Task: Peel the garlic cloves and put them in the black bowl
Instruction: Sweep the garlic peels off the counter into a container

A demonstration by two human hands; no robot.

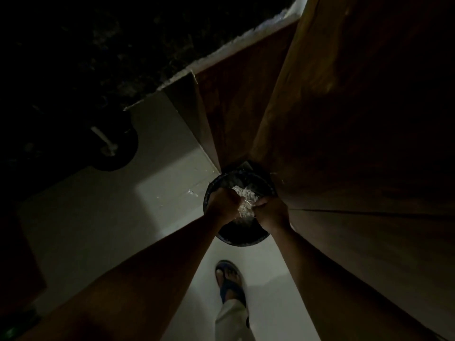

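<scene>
Garlic skins [243,201], clutched between left hand [222,201] and right hand [272,211] over dark bin [242,238]: release low, centred, avoiding floor spill.

I see both hands over a round bin [240,238] standing on the floor [98,217], left hand [222,201] on its left side, right hand [270,210] on its right, a clump of peels [245,199] between them. A wooden cabinet [344,119] rises behind and right of the bin. My sandalled foot [230,279] lies nearer me.

Left hand [222,203] and right hand [270,209] clutch white peelings [243,195] over a dark bin [242,238]; floor [103,217] dim.
</scene>
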